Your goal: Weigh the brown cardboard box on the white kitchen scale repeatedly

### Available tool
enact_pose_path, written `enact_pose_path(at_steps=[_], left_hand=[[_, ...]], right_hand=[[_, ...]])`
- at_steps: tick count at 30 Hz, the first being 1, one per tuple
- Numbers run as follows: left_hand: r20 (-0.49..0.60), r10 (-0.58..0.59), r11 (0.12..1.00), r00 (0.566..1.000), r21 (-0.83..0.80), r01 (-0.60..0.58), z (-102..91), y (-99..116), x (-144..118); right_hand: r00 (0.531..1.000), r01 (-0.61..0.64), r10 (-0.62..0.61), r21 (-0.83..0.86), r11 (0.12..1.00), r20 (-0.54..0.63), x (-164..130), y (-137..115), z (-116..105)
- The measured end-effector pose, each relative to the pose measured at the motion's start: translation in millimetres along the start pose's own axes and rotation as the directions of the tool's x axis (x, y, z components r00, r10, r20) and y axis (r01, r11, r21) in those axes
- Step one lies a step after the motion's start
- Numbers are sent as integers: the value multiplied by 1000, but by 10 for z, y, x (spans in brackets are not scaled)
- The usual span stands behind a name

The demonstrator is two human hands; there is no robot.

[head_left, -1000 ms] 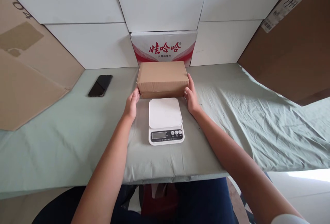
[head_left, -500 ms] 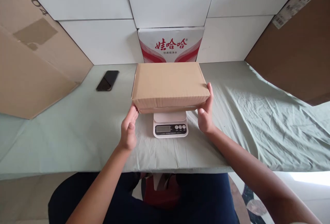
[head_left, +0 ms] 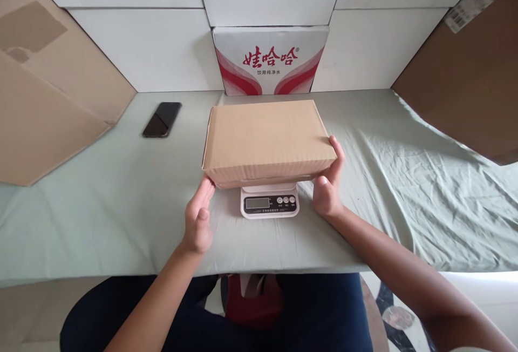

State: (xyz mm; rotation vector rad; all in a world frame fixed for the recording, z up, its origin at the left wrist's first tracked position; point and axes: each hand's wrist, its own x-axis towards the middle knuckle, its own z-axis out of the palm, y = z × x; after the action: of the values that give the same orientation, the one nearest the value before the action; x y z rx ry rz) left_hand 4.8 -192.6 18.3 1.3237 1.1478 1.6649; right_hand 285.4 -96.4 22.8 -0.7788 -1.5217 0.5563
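A plain brown cardboard box [head_left: 267, 136] sits over a white digital kitchen scale [head_left: 270, 214], covering most of its platform. Whether the box rests fully on the scale I cannot tell. My left hand [head_left: 198, 220] touches the box's near left corner, its fingertips hidden under the edge. On the other side my right hand [head_left: 329, 184] grips the near right corner, fingers along the right side and thumb in front. The scale's display and buttons show below the box's front edge; no digits can be made out on the display.
A black smartphone [head_left: 162, 120] lies on the green cloth [head_left: 121, 222] at the left. Against the white wall stands a white and red printed carton [head_left: 270, 63]. Large cardboard panels rise at the left [head_left: 52, 93] and right [head_left: 469, 93].
The camera view has shifted slightly. The box appears a little nearer and lower, hiding more of the scale's platform, with both hands still on its corners.
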Motion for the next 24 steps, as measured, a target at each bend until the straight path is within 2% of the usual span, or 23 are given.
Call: enact_pose_path(at_steps=[4, 9, 14, 20, 24], left_hand=[[7, -1, 1000, 1000, 12, 1, 18, 63, 29], [-24, 51, 999, 998, -7, -51, -8, 155, 136], [-18, 15, 999, 1000, -32, -16, -16, 158, 141], [-5, 20, 1000, 1000, -23, -21, 25, 127, 110], [-28, -1, 1000, 1000, -20, 1, 19, 117, 108]], right_hand=[[999, -30, 29, -28, 999, -16, 45, -23, -13], [982, -67, 60, -34, 997, -182, 268, -43, -170], [969, -121, 108, -45, 992, -222, 402, 11, -309], [984, -34, 38, 22, 999, -173, 306, -84, -156], [989, -37, 43, 43, 998, -140, 147, -133, -41]])
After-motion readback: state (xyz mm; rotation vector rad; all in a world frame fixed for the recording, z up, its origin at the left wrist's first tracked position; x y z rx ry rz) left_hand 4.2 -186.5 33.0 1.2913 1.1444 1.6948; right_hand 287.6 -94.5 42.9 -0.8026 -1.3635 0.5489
